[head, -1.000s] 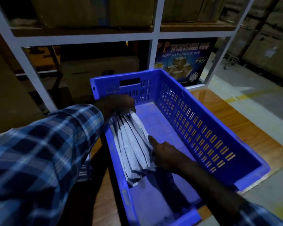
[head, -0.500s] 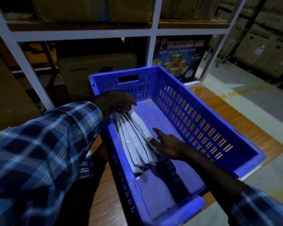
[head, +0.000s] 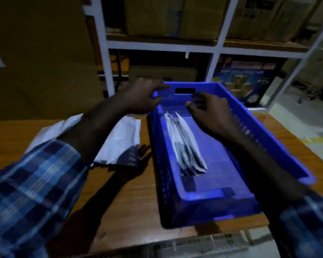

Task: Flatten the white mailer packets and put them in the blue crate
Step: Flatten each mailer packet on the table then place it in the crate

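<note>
A blue crate stands on a wooden table. Inside it, along the left wall, several white mailer packets lean together on edge. My left hand hovers at the crate's far left corner, fingers loosely spread, holding nothing. Over the crate's far end my right hand hangs with relaxed, slightly curled fingers, just above the packets' far tips and holding nothing. More white mailer packets lie on the table left of the crate, partly hidden by my left forearm.
The wooden table reaches to a near edge at the bottom. A white metal shelf rack with cardboard boxes rises behind the crate. A printed tape carton sits on the low shelf at right.
Both hands have let go of the packets in the crate and lifted toward its far end. The view has shifted, now showing the loose packets on the table.
</note>
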Demonstrator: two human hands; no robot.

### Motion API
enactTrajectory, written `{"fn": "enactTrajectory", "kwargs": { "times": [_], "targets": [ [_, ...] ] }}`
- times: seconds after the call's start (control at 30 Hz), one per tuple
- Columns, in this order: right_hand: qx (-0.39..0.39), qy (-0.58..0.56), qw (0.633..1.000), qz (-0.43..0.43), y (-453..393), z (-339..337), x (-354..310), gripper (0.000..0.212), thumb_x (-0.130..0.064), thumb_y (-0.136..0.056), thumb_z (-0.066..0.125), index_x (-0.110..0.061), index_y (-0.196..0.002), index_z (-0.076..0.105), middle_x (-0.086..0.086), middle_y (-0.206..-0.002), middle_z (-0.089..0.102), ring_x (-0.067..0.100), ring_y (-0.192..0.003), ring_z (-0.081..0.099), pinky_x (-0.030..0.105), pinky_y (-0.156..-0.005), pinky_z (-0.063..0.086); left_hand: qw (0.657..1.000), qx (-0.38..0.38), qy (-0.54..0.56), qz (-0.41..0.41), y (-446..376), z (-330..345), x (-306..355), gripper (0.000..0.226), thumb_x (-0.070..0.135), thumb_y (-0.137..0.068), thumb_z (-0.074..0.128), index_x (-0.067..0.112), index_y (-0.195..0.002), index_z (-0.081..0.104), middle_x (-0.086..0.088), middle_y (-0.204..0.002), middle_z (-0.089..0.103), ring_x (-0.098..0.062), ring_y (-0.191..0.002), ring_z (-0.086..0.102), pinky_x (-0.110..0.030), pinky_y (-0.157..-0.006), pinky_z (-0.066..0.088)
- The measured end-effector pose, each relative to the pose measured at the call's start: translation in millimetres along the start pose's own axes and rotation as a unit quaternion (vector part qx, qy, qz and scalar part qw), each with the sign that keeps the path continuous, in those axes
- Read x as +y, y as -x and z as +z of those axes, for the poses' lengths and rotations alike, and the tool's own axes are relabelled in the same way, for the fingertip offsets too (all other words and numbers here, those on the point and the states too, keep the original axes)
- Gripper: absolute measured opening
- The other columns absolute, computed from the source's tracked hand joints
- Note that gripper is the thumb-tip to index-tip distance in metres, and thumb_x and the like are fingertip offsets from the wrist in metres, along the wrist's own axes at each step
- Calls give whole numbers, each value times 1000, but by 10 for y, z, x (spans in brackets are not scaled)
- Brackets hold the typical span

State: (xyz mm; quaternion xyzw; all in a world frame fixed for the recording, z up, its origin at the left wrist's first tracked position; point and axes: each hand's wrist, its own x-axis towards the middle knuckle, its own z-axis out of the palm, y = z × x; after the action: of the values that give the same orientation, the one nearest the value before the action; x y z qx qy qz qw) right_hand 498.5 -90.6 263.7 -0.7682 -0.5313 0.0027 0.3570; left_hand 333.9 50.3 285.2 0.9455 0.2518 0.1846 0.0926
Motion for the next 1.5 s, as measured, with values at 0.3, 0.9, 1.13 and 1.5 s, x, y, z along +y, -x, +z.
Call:
{"fn": "enactTrajectory", "kwargs": {
  "times": [0.3,0.9,1.13,1.5],
  "targets": [
    [-57,-29,986,-156,615,705,-1208,44,-45,-88,54,-12,-112,70,12,-102,74,32,-97,69,41,-81,54,974,36,4,-226,2197,93,-729,49,28,-90,62,18,-138,54,-8,-148,46,-23,-138,41,-33,-110,30],
    [-191,39,978,-78,1199,2831,-2232,43,-36,-98,55,-10,-131,59,13,-119,67,27,-109,63,34,-85,49,900,-46,-99,-422,3962,969,-2232,94,76,-81,0,20,-156,12,-11,-163,2,-26,-150,-3,-50,-116,-8],
    [-162,73,981,-78,628,4072,-2822,65,-43,-94,58,3,-138,44,30,-135,47,43,-119,46,43,-93,40,904,-45,-112,-410,3977,1025,-2290,87,69,-87,20,11,-149,36,-18,-158,24,-33,-147,20,-56,-117,4],
    [-166,78,983,-9,521,4594,-3008,70,-39,-93,60,-2,-145,31,28,-141,40,41,-126,40,42,-104,34,909,-6,-130,-395,3974,1120,-2347,81,60,-83,43,5,-143,46,-22,-152,35,-37,-143,31,-59,-114,15]
  ]
}}
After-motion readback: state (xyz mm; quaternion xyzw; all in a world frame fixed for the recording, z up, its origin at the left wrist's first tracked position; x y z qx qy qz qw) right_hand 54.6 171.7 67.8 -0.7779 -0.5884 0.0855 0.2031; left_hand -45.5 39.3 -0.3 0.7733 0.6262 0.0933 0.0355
